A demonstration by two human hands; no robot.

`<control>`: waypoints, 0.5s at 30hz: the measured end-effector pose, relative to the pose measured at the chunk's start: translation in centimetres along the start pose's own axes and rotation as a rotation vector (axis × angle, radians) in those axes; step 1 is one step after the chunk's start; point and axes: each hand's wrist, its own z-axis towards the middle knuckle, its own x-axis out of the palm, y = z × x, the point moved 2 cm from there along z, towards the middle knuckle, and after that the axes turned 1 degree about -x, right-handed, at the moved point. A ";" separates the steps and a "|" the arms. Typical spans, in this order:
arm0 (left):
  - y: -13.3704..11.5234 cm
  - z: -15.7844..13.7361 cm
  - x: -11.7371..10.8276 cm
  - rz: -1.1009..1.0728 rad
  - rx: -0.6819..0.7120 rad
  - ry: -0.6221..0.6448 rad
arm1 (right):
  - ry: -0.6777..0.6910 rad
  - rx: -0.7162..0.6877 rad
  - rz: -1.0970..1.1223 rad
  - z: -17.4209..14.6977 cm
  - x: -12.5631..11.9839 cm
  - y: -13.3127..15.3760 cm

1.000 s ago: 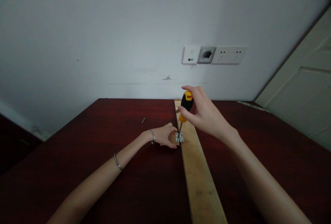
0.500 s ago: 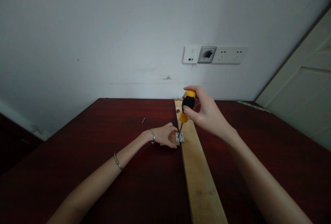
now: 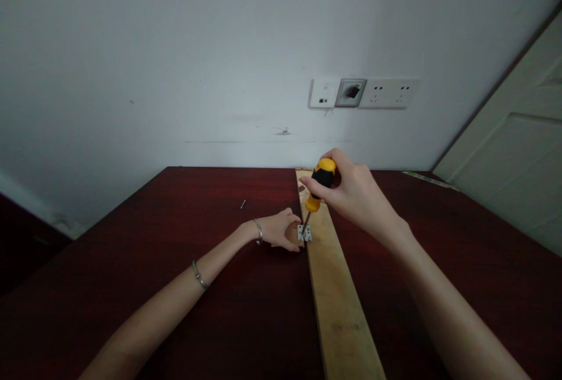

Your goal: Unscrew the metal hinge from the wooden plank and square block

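Note:
A yellow and black screwdriver [image 3: 324, 176] is gripped in my right hand [image 3: 351, 184], slanting so that its tip meets a small metal hinge [image 3: 304, 232]. One side of the hinge lies over a long wooden board [image 3: 338, 286], the other over a small wood block [image 3: 292, 236] beside the board's left edge. My left hand [image 3: 278, 231] has its thumb and fingers closed round that block, partly covering it. Any screw under the screwdriver's tip is too small to make out.
A loose screw [image 3: 243, 204] rests on the dark red table [image 3: 211, 192], left of the board. Behind the table stands a white wall with sockets [image 3: 386, 93]. A flat strip [image 3: 430, 181] lies at the back right, near a pale door [image 3: 518, 134].
My right hand has turned round the screwdriver handle, its thumb now pointing further left, and the handle leans slightly more to the right. My left hand holds its place on the block.

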 end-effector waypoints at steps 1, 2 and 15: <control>0.0 0.0 0.0 0.003 0.004 -0.005 | -0.006 -0.003 0.044 0.0 0.0 0.0; 0.0 0.0 0.0 0.008 0.007 -0.008 | -0.015 -0.001 0.082 0.0 0.0 0.0; 0.1 0.1 0.0 0.025 -0.007 0.012 | 0.015 0.062 0.302 0.2 -0.2 -0.1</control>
